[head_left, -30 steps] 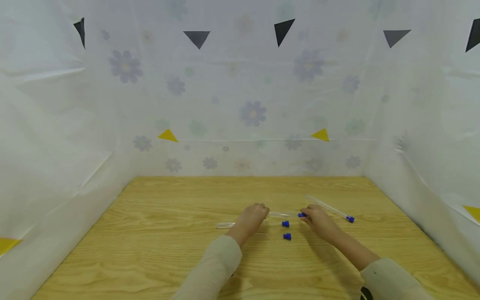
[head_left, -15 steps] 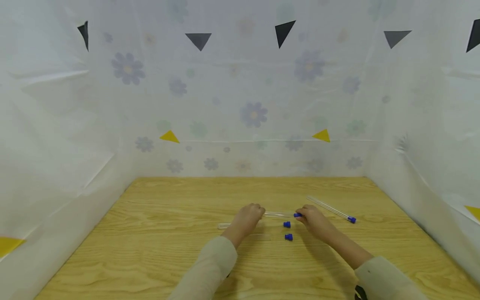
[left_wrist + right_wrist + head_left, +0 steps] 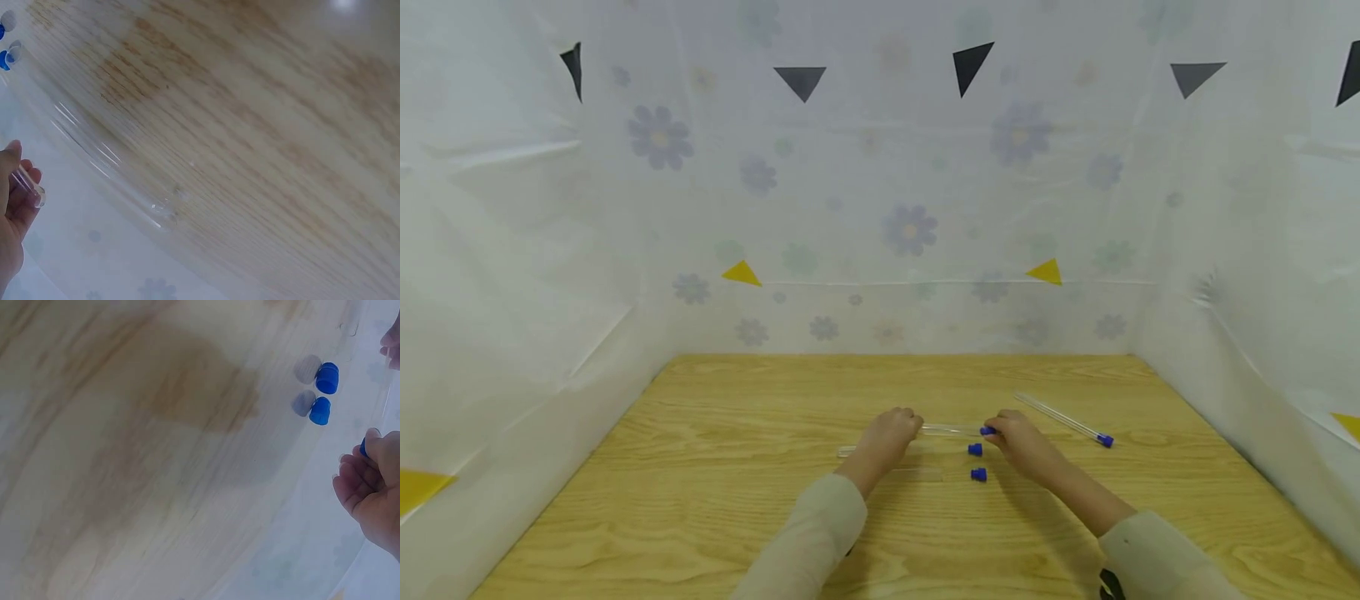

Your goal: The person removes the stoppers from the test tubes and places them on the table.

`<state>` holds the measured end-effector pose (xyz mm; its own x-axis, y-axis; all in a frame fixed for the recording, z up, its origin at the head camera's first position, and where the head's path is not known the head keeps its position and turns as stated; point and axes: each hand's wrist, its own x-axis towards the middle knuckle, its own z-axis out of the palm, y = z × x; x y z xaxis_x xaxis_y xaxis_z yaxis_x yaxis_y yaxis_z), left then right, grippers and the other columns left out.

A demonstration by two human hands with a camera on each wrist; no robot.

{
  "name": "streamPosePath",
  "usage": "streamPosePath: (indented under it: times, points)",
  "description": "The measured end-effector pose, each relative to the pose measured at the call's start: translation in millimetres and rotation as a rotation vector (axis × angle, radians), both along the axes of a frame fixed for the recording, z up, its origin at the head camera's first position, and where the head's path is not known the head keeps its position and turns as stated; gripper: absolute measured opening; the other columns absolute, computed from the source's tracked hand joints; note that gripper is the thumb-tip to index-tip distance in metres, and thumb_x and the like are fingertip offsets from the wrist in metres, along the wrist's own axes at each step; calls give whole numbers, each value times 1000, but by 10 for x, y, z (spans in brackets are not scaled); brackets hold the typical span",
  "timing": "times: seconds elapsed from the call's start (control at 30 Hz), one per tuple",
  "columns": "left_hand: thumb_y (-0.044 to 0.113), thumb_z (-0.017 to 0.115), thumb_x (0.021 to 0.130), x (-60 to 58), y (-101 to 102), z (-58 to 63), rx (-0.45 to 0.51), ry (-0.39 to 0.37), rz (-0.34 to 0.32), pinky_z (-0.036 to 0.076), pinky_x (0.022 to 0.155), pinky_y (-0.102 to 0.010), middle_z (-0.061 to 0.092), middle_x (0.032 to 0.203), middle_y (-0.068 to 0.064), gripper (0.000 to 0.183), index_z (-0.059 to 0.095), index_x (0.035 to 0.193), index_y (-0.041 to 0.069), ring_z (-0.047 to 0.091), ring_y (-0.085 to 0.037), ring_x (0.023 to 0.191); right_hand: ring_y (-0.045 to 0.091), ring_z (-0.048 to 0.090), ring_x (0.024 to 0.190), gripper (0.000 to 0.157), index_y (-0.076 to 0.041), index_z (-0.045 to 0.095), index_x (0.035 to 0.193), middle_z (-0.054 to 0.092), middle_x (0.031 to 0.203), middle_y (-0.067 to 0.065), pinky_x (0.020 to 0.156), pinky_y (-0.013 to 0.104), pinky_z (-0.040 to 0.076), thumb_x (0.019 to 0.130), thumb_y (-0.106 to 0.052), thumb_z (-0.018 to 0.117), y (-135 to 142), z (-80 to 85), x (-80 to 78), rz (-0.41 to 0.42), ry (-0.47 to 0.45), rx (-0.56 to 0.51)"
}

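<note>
My left hand point(image 3: 883, 440) grips a clear test tube point(image 3: 951, 430) by its closed end, whose rounded tip point(image 3: 40, 200) pokes out of the fingers in the left wrist view. At the tube's other end, my right hand point(image 3: 1026, 448) pinches a blue cap point(image 3: 987, 431) between thumb and fingers. The cap meets the tube's mouth; how deep it sits I cannot tell. Two loose blue caps, one farther point(image 3: 975, 450) and one nearer point(image 3: 979, 475), lie on the table between the hands. Two uncapped test tubes point(image 3: 94, 150) lie beneath my left hand, partly hidden by it in the head view.
A test tube with a blue cap point(image 3: 1105, 440) lies slantwise on the wooden table point(image 3: 700, 500), right of my right hand. White flower-patterned sheets point(image 3: 910, 167) enclose the table at the back and both sides.
Both hands have shifted a little to the left, carrying the tube and cap together. The loose caps and the tubes on the table stay where they lay.
</note>
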<state>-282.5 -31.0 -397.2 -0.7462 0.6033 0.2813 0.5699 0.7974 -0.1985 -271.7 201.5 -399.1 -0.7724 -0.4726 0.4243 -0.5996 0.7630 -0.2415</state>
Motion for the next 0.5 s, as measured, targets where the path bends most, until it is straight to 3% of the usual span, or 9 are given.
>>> streamPosePath:
  times: [0.5]
  points:
    - [13, 69, 81, -21, -131, -36, 37, 6, 9, 53, 74, -13, 67, 94, -1, 21, 66, 101, 9, 65, -11, 88, 15, 51, 72, 7, 4, 65, 88, 56, 76, 2, 60, 24, 47, 84, -1, 62, -113, -24, -50, 19, 12, 36]
